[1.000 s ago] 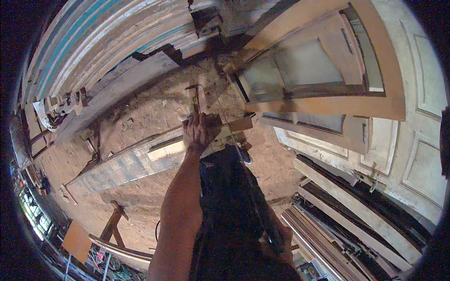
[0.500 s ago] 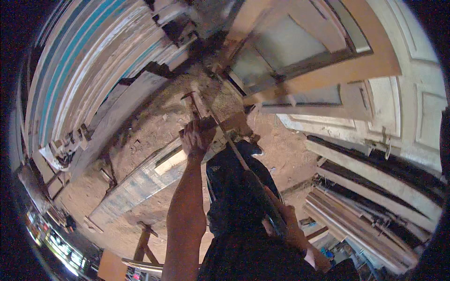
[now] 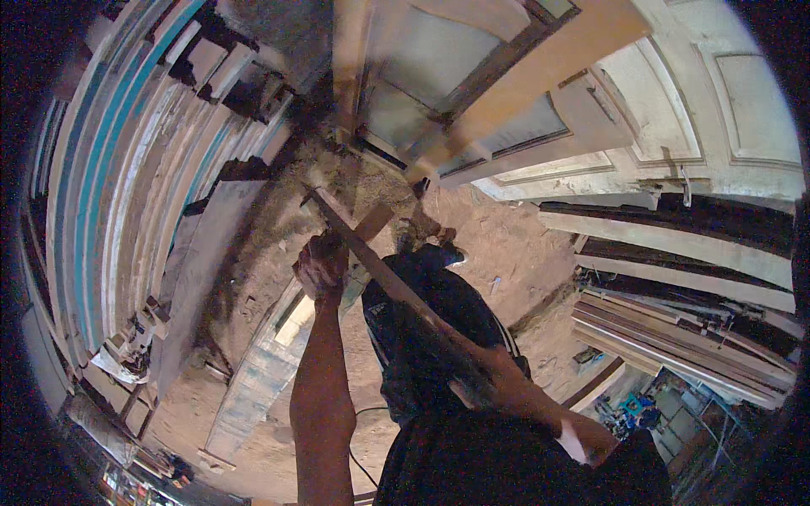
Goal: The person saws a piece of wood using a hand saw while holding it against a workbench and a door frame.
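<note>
My left hand [image 3: 322, 266] is closed over a short piece of wood [image 3: 373, 223], whose free end sticks out to the right. A long, flat, tapering blade, which looks like a handsaw [image 3: 384, 277], slants across this wood beside my left hand. My right hand [image 3: 496, 375] is closed around its near, wide end; the handle is dark and blurred. Beneath my left hand lies a long plank bench [image 3: 257, 379], with a pale wood strip [image 3: 297, 319] on top. My leg in dark striped trousers [image 3: 405, 333] is under the blade.
Stacked boards [image 3: 126, 169] fill the left side. Panelled doors [image 3: 692, 93] and glazed frames [image 3: 430, 55] lean at the far right. Timber lengths [image 3: 675, 341] lie to the right, with tools [image 3: 641, 413] near the lower right. The ground [image 3: 498, 270] is sandy.
The view has turned, shifting the surroundings. The blade's broad face now shows more, where it looked thin before. My right hand has come up and forward; my left hand keeps its hold.
</note>
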Demonstrator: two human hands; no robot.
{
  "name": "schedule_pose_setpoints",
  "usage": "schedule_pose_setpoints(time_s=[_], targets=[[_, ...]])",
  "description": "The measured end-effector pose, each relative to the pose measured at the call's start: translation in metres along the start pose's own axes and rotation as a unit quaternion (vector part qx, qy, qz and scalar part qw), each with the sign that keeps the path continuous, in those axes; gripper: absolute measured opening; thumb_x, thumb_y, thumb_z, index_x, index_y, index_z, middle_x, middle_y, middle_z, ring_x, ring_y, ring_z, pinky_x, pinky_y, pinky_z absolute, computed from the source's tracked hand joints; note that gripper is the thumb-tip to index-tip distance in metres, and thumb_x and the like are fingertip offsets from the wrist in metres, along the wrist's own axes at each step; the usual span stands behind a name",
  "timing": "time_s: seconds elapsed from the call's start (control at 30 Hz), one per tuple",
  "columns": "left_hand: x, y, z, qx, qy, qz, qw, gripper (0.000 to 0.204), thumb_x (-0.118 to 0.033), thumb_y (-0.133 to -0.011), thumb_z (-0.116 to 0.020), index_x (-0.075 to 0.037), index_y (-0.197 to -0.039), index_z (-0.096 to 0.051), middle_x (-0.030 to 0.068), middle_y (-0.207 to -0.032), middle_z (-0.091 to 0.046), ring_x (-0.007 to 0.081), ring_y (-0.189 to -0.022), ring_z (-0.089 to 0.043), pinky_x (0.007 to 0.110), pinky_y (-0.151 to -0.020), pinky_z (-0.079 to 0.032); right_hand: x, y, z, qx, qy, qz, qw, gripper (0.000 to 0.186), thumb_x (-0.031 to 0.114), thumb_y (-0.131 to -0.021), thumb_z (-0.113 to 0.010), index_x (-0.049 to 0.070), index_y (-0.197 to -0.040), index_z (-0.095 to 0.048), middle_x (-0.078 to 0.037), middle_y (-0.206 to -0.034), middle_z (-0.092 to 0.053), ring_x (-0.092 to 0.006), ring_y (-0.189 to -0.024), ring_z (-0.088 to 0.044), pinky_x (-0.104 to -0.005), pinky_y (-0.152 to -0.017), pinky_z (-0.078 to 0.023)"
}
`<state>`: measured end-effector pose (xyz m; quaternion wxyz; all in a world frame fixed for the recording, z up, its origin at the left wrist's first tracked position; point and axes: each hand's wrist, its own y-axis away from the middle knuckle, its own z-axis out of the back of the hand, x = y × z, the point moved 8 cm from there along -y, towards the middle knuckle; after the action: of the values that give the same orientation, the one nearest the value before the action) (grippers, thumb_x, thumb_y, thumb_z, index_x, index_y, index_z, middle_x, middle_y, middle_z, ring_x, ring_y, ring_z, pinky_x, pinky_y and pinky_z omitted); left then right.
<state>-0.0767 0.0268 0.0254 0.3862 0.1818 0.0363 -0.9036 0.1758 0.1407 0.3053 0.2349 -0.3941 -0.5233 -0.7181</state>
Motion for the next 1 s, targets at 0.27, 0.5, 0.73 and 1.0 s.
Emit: schedule_pose_setpoints(time_s=[0.27,0.5,0.73,1.0], targets=[[0.005,-0.001,-0.009,0.127,0.031,0.08,0.988,0.049,-0.04,-0.091,-0.061,-0.008,-0.128,-0.063,0.0137,-0.13,-0.065,0.0344,-0.121,-0.059,0.051,-0.098,-0.046,-0.035,-0.105,-0.031,-0.013,0.047,0.008,0.999,0.086,0.01,-0.082,-0.072,0.014,-0.159,-0.034,-0.008,-0.083,-0.072,-0.0213,-0.066,-0.068,-0.0339,-0.065,-0.054],[-0.011,-0.007,0.016,0.149,-0.012,0.055,0.987,0.054,-0.043,-0.09,-0.066,-0.009,-0.132,-0.059,0.0139,-0.133,-0.062,0.0335,-0.124,-0.057,0.051,-0.097,-0.046,-0.012,-0.021,-0.007,-0.017,0.004,0.012,1.0,0.09,0.007,-0.079,-0.074,0.015,-0.159,-0.033,-0.012,-0.093,-0.074,-0.0295,-0.075,-0.072,-0.0378,-0.072,-0.056],[-0.005,0.011,0.003,-0.155,0.026,-0.097,0.983,0.04,-0.041,-0.09,-0.058,-0.012,-0.116,-0.066,0.0127,-0.106,-0.069,0.0361,-0.1,-0.065,0.053,-0.083,-0.048,-0.038,-0.122,-0.031,-0.035,0.095,0.026,0.995,0.092,0.01,-0.077,-0.076,0.013,-0.159,-0.032,-0.017,-0.095,-0.073,-0.0336,-0.073,-0.071,-0.0391,-0.069,-0.056],[0.015,0.01,-0.025,-0.025,0.105,-0.025,0.994,0.058,-0.041,-0.089,-0.059,-0.004,-0.132,-0.052,0.0196,-0.116,-0.066,0.0411,-0.109,-0.061,0.055,-0.093,-0.046,-0.013,-0.03,-0.009,-0.043,-0.003,0.026,0.999,0.083,0.012,-0.08,-0.073,0.013,-0.155,-0.039,-0.017,-0.096,-0.073,-0.0292,-0.074,-0.072,-0.0368,-0.071,-0.056]])
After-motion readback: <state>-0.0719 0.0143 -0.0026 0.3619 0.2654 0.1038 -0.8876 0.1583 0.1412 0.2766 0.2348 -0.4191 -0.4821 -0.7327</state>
